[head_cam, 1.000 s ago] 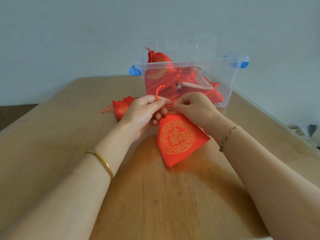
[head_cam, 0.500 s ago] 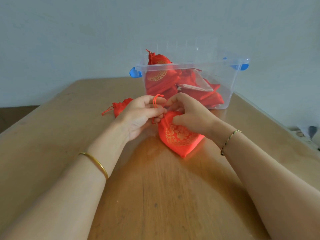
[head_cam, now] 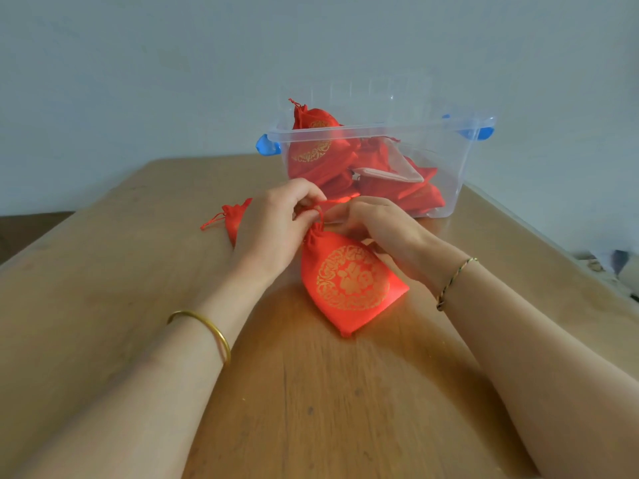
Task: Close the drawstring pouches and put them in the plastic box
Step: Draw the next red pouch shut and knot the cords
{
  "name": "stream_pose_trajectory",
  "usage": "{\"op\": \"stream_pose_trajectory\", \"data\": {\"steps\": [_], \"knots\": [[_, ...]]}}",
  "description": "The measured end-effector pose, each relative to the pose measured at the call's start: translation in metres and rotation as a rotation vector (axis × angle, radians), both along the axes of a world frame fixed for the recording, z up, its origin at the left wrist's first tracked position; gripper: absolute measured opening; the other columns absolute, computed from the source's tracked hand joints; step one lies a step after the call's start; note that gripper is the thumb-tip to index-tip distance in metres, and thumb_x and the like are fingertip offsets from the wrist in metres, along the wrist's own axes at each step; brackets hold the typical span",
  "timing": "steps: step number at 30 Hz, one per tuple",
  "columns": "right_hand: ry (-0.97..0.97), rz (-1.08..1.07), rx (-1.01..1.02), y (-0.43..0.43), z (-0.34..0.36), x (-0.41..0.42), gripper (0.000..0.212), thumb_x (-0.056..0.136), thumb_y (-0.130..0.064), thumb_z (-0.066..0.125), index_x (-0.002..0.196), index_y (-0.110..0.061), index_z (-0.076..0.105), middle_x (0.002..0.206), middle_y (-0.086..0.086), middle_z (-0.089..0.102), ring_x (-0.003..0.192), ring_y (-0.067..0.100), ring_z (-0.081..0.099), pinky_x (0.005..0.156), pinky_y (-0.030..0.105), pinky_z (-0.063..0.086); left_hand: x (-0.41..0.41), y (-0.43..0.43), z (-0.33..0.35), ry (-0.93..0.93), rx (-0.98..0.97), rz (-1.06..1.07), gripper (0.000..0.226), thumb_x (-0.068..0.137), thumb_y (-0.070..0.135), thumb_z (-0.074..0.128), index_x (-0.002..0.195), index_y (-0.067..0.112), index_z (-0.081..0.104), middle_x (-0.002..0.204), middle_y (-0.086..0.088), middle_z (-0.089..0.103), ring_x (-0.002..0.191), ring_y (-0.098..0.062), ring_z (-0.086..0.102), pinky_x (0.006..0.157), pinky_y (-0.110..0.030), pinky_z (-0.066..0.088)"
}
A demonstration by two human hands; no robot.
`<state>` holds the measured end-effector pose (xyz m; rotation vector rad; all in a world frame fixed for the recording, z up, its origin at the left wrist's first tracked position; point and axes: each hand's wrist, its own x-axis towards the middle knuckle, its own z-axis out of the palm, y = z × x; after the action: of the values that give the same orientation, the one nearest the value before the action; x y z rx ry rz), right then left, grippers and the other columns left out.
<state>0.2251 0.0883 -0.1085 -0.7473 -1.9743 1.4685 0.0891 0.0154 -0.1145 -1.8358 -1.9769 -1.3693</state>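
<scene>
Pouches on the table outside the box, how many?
2. The front pouch lies between the left hand and right hand; the far pouch sits behind the left hand, partly hidden.

**Red pouch (head_cam: pixel 349 288) cinched shut on the tabletop (head_cam: pixel 311 409)**

Half a second ago the red pouch was bunched and half hidden under your right hand (head_cam: pixel 380 226). It now lies stretched out toward you with its gold emblem (head_cam: pixel 352 278) in full view. Its mouth, wide open a second ago, is gathered into a tight neck. Your right hand has slid off the cloth to the far side of that neck. The drawstring (head_cam: pixel 333 202), earlier a loop standing above your left hand (head_cam: pixel 273 233), now runs taut between the two, pinched at both ends.
</scene>
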Motion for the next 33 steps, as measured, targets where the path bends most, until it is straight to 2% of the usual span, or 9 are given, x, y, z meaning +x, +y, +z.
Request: {"op": "stream_pose_trajectory", "data": {"steps": [1,2,6,10,16,20,26,30,33], "knots": [[0.019,0.0,-0.028,0.0,0.0,0.0,0.03,0.087,0.001,0.041,0.104,0.0,0.066,0.085,0.0,0.065,0.062,-0.008,0.06,0.056,0.004,0.043,0.002,0.0,0.0,-0.038,0.012,-0.033,0.02,0.078,0.001,0.065,0.089,0.017,0.067,0.074,0.019,0.058,0.068,0.009,0.055,0.064,-0.004,0.037],[0.039,-0.007,-0.036,-0.001,-0.001,-0.002,0.03,0.088,0.002,0.042,0.105,-0.001,0.066,0.083,0.0,0.064,0.063,-0.005,0.059,0.055,0.004,0.043,0.005,0.0,0.0,-0.075,0.024,-0.063,0.019,0.078,0.0,0.065,0.089,0.016,0.067,0.074,0.018,0.059,0.068,0.01,0.054,0.065,-0.004,0.037],[0.17,0.01,-0.082,-0.004,-0.005,-0.005,0.021,0.092,0.002,0.044,0.098,-0.004,0.063,0.082,0.007,0.063,0.072,0.01,0.058,0.07,0.015,0.048,0.01,0.0,-0.001,-0.105,0.068,-0.129,0.022,0.078,0.002,0.066,0.087,0.023,0.067,0.081,0.016,0.062,0.073,0.01,0.055,0.068,-0.004,0.036],[0.229,0.107,-0.241,-0.004,-0.004,-0.002,0.025,0.09,0.003,0.049,0.112,0.006,0.059,0.093,0.019,0.061,0.081,0.023,0.057,0.08,0.031,0.049,0.009,0.0,-0.001,-0.054,0.118,-0.101,0.025,0.076,0.003,0.067,0.088,0.026,0.067,0.082,0.016,0.057,0.074,0.012,0.052,0.07,-0.004,0.035],[0.245,0.132,-0.381,-0.005,-0.003,0.0,0.013,0.086,-0.001,0.056,0.095,-0.004,0.066,0.068,0.007,0.067,0.053,0.012,0.063,0.056,0.021,0.055,0.007,0.002,-0.003,-0.065,0.148,-0.112,0.023,0.077,0.004,0.067,0.091,0.023,0.068,0.084,0.015,0.061,0.075,0.004,0.055,0.072,-0.012,0.042],[0.23,0.146,-0.466,-0.003,-0.005,0.001,0.005,0.084,-0.005,0.06,0.084,-0.006,0.065,0.065,0.005,0.067,0.052,0.011,0.063,0.054,0.021,0.054,0.008,0.003,-0.004,-0.067,0.162,-0.149,0.017,0.077,0.002,0.066,0.088,0.015,0.069,0.088,0.011,0.059,0.081,-0.003,0.057,0.071,-0.012,0.042],[0.137,-0.002,-0.271,-0.002,-0.008,-0.004,0.01,0.084,-0.004,0.06,0.075,-0.009,0.06,0.062,0.005,0.059,0.046,0.009,0.054,0.048,0.02,0.046,0.005,0.006,-0.008,-0.28,0.011,-0.186,0.015,0.083,0.007,0.063,0.085,0.022,0.069,0.079,0.009,0.065,0.073,-0.005,0.059,0.07,-0.02,0.046],[0.094,-0.119,-0.108,-0.002,-0.009,-0.005,0.011,0.086,-0.005,0.055,0.076,-0.011,0.056,0.061,0.001,0.061,0.047,0.008,0.054,0.043,0.017,0.037,0.003,0.005,-0.009,-0.396,-0.065,-0.2,0.015,0.087,0.01,0.06,0.091,0.019,0.071,0.087,0.007,0.069,0.078,0.003,0.063,0.072,-0.012,0.046],[0.096,-0.205,0.023,0.0,-0.01,-0.006,0.014,0.086,-0.006,0.052,0.073,-0.012,0.054,0.062,-0.002,0.063,0.052,0.007,0.057,0.049,0.017,0.042,0.001,0.006,-0.013,-0.48,-0.115,-0.168,0.016,0.09,0.015,0.056,0.097,0.016,0.071,0.09,0.004,0.07,0.08,-0.003,0.063,0.075,-0.02,0.047]]}}
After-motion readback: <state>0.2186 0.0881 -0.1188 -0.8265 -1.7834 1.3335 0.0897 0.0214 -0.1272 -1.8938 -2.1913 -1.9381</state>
